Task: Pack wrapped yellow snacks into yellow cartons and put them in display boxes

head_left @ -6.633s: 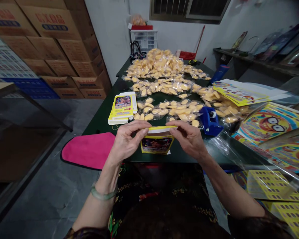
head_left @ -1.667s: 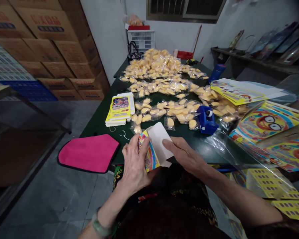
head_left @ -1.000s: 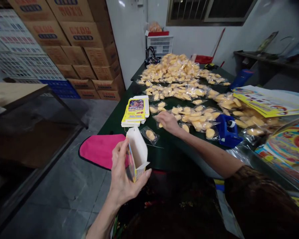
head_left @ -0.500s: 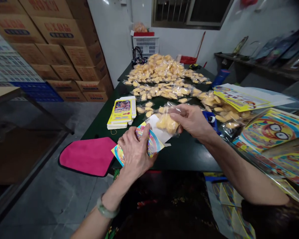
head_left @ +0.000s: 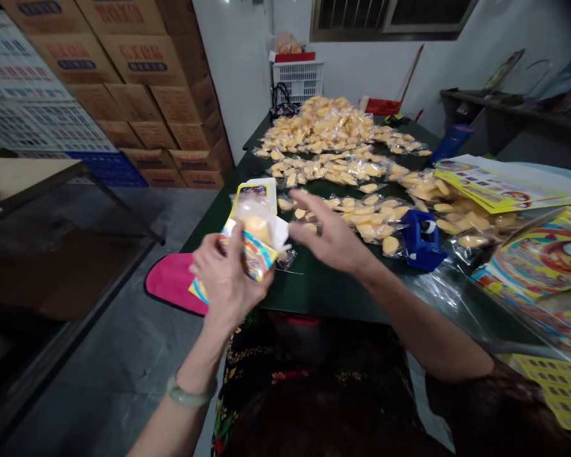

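Note:
My left hand, with a pale bracelet at the wrist, is wrapped round a colourful printed box whose white flap stands open. A clear packet of yellow pieces sticks out of the box's open end. Just to the right, my right hand is off the packet, its fingers apart and holding nothing, slightly blurred. Behind the box lies a stack of yellow and white boxes, partly covered. Many similar clear packets are heaped on the dark green table.
A blue dispenser stands right of the hands. Printed cartons and flat yellow sheets lie at the right. A pink cloth hangs at the left table edge. Brown boxes are stacked back left.
My right hand has let go of the packet, and its fingers have spread. The packet now sits in the box's open end. The view has shifted, and my left hand appears further left with the box.

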`<state>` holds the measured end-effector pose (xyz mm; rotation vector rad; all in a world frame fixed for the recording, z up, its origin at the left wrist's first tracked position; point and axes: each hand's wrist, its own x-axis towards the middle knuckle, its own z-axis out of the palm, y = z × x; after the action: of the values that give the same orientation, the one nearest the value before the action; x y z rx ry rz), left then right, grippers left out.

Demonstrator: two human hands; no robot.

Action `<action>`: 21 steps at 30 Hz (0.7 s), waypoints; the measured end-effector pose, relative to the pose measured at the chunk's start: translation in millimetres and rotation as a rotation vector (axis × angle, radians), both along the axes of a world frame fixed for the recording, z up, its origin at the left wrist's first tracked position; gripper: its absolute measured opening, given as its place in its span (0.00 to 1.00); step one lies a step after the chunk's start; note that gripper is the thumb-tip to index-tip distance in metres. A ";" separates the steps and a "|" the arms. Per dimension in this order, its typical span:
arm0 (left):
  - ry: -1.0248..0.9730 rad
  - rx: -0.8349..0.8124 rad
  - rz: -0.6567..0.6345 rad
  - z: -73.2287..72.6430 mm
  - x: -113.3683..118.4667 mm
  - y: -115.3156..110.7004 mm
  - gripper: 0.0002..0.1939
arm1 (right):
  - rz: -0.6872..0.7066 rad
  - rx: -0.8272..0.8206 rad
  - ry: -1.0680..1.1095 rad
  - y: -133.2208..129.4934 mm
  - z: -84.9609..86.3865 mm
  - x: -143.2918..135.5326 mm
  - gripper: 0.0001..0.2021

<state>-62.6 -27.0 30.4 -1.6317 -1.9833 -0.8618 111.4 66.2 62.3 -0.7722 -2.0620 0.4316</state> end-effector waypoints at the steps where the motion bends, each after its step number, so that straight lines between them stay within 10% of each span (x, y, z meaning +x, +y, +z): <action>1: -0.020 0.053 0.031 1.7 -10.9 -3.1 0.48 | -0.016 -0.058 0.030 8.8 -5.8 0.0 0.23; 10: -0.007 0.199 0.014 -5.0 -29.0 -18.1 0.50 | -0.275 -0.329 -0.606 32.2 -80.2 -61.3 0.23; 21: -0.030 0.182 -0.217 -15.3 -11.3 -7.7 0.48 | 0.066 -0.208 -0.730 90.8 -48.0 5.9 0.10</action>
<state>-74.0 -34.7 15.1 -1.7565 -1.7117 -1.1175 117.3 157.0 14.3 -1.1037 -2.7532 0.4459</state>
